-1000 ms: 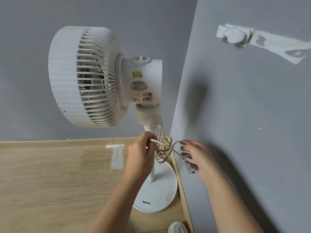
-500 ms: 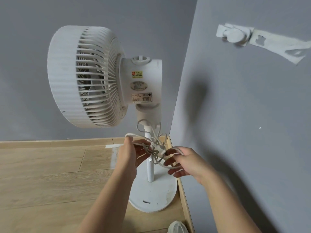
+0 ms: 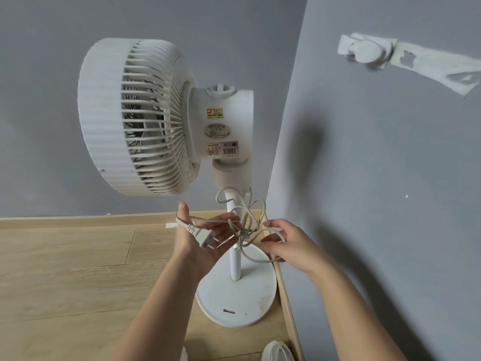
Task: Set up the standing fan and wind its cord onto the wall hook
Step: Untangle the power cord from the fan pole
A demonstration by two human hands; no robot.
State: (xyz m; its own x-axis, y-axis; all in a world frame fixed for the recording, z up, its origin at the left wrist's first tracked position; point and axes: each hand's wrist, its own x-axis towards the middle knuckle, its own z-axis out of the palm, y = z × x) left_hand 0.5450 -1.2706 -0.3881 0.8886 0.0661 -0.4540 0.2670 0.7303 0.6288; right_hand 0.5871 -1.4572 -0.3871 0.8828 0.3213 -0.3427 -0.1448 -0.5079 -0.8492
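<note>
My left hand [image 3: 192, 254] lies flat, palm up, so the plug [image 3: 201, 237] rests on it clear of the tangle. My right hand [image 3: 291, 246] pinches a loop of cord [image 3: 257, 260] by the upright fan [image 3: 135, 118], well below the hook [image 3: 364, 52], to tease it loose.

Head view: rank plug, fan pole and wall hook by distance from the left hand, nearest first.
1. plug, at the end of the cord: lies across the palm of the left hand, touching it.
2. fan pole: just to the right, past that hand's fingertips.
3. wall hook: high on the right-hand wall, far up and to the right.
</note>
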